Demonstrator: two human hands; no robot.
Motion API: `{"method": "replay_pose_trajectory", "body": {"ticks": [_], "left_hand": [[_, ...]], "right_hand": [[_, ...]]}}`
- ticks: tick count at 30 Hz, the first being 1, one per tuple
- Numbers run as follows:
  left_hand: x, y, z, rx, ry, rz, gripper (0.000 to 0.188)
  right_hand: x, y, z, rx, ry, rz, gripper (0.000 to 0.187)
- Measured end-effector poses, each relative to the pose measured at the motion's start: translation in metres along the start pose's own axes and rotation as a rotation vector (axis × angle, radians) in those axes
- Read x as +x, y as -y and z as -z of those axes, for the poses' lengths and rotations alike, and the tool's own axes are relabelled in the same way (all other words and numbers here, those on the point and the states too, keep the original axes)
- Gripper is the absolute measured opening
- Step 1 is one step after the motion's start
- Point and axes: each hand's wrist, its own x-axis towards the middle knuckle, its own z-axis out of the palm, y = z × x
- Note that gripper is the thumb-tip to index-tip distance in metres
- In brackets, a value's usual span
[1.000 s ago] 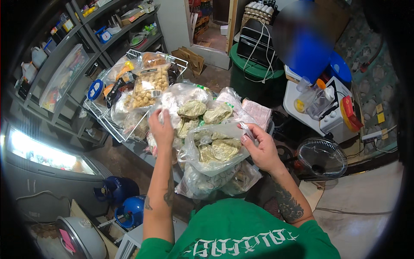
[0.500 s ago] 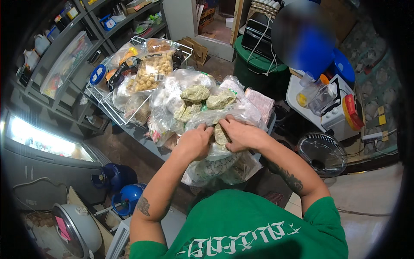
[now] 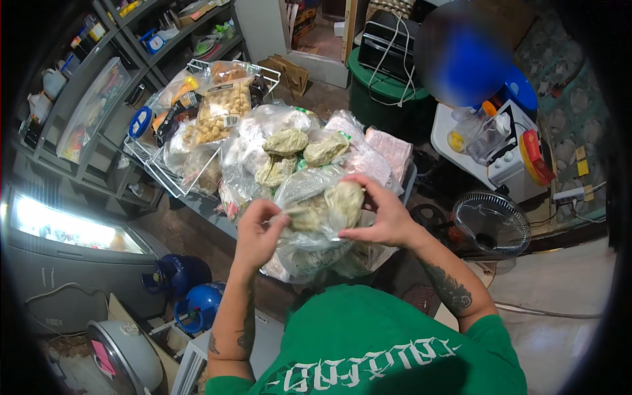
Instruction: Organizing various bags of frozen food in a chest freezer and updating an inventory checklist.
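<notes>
We are at the step of handling a green bundle (image 3: 345,203) at the mouth of the clear bag (image 3: 299,187). Our right hand (image 3: 385,214) is clasped around that bundle on the bag's right side, thumb below and fingers above. Our left hand (image 3: 259,237) is at the bag's left side, its fingertips drawn together; blur hides whether they pinch film or another bundle, so we cannot tell. The hands are apart, with the bag between them.

As we judge it, the next move calls for a sure right grip and a steady left hand, so the soft film does not fold over the bundle.

Just beyond the bag, three loose bundles (image 3: 285,141) lie on a bulging sack (image 3: 247,141), crowding its far side. Pink packs (image 3: 390,151) sit beyond it to the right, and a loaded wire basket (image 3: 175,195) stands beyond it to the left. More bags (image 3: 309,260) lie against its near side, likely an uneven footing. A fan (image 3: 492,227) stands well to its right.
</notes>
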Motion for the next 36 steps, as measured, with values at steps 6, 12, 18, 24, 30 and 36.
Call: {"method": "replay_pose_trajectory", "body": {"ticks": [6,12,18,24,30,36], "left_hand": [[-0.015,-0.030,-0.025,-0.921,-0.318,-0.059,0.059],[0.005,-0.070,-0.025,-1.472,-0.244,-0.124,0.076],[0.005,-0.069,-0.014,-1.095,-0.447,0.012,0.051],[-0.057,-0.031,0.047,-0.503,0.193,-0.214,0.106],[-0.084,-0.012,0.039,-0.748,0.145,0.252,0.119],[-0.083,-0.006,-0.003,-1.046,0.087,0.178,0.124]], "right_hand": [[0.031,0.060,-0.006,0.636,-0.206,0.299,0.096],[0.099,0.078,-0.036,0.228,-0.049,0.581,0.104],[0.084,0.070,-0.047,-0.452,0.017,0.557,0.082],[0.014,0.007,-0.013,-0.525,0.354,-0.017,0.023],[-0.002,-0.003,-0.043,-0.697,0.472,0.025,0.040],[-0.004,0.013,-0.087,-0.529,0.344,0.216,0.071]]}}
